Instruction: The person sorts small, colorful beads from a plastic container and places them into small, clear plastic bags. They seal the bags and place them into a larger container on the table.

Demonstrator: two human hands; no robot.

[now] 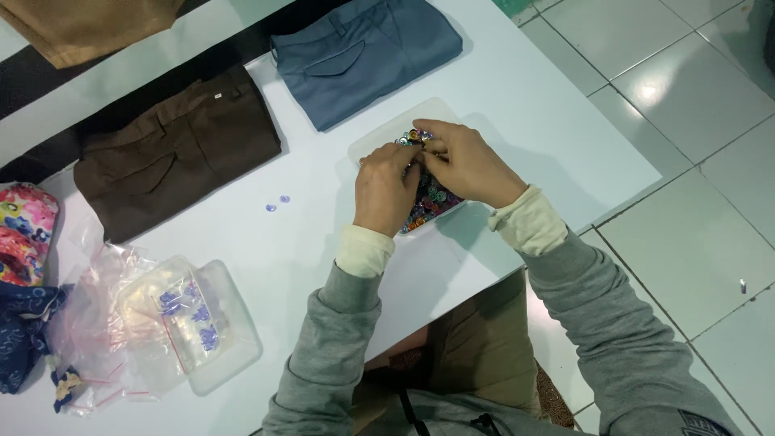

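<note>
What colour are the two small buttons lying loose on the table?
Pale purple-blue; the two loose buttons show best in the head view.

A shallow white tray (373, 139) is lying flat on the white worktop (557, 121), turned at a slant to its edge. It is holding a heap of small round buttons (428, 202) in mixed colours, mostly purple, red and blue, with many of them hidden under the hands.
</note>
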